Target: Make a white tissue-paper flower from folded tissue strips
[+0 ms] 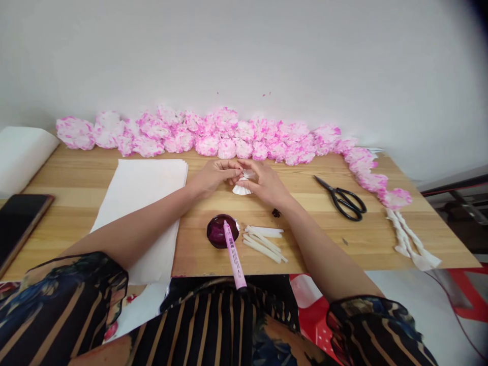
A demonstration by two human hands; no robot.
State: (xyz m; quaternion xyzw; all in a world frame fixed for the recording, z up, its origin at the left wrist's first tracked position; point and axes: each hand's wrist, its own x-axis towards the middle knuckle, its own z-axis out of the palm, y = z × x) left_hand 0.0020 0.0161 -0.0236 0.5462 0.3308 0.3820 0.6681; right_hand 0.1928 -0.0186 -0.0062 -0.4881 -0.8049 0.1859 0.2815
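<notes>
Between my hands, at the middle of the table, is a small piece of white pleated paper (242, 189), pinched in at its centre and fanned at its lower end. The fingertips of my left hand (219, 175) are closed on its gathered middle. My right hand (264, 182) curls round its right side, thumb and fingers on the paper. Just behind them lies a long row of pink-edged white paper flowers (208, 145). A pink marker (234, 256) rests with its tip on a small dark dish (216, 231) of purple liquid in front of my hands.
White paper sheets (141, 190) lie stacked at left, near a phone (23, 223) and a white roll (25, 157). Right of the dish are pale sticks (263, 244). Black scissors (343, 199) and twisted white paper strips (409, 239) lie further right. A grey wall (244, 56) stands behind.
</notes>
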